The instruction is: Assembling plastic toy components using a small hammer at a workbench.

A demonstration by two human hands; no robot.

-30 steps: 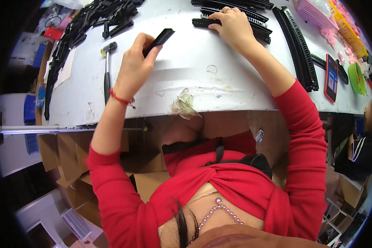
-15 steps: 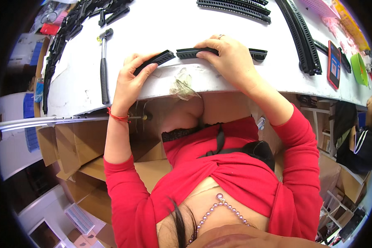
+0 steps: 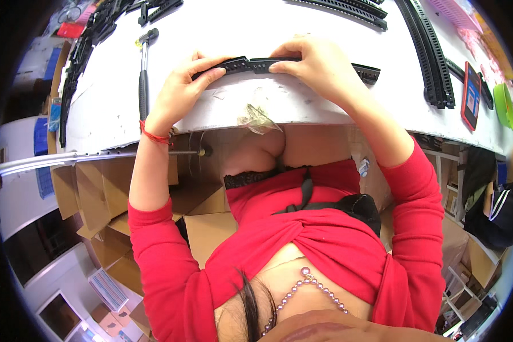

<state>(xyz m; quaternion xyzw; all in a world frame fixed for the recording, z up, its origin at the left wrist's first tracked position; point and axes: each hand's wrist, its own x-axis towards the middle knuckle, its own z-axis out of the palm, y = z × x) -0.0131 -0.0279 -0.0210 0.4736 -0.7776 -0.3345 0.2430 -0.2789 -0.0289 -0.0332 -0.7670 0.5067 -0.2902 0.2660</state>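
Note:
Over the near part of the white table, my left hand grips a short black slotted plastic piece between thumb and fingers. My right hand is closed on a longer black slotted strip, whose far end shows beyond my wrist on the right. The inner ends of the two pieces meet, or nearly so, between my hands; whether they are joined I cannot tell. Under them, a crumpled piece of clear plastic hangs at the table's front edge.
A hammer lies left of my left hand. Black strips lie at the back, and long curved ones on the right. Near these are a red phone and a green ring-shaped object. Black parts crowd the table's left edge.
The gap between the two black pieces has closed, their ends now meeting. My left hand's piece has tilted flatter and moved right. The whole view has shifted slightly.

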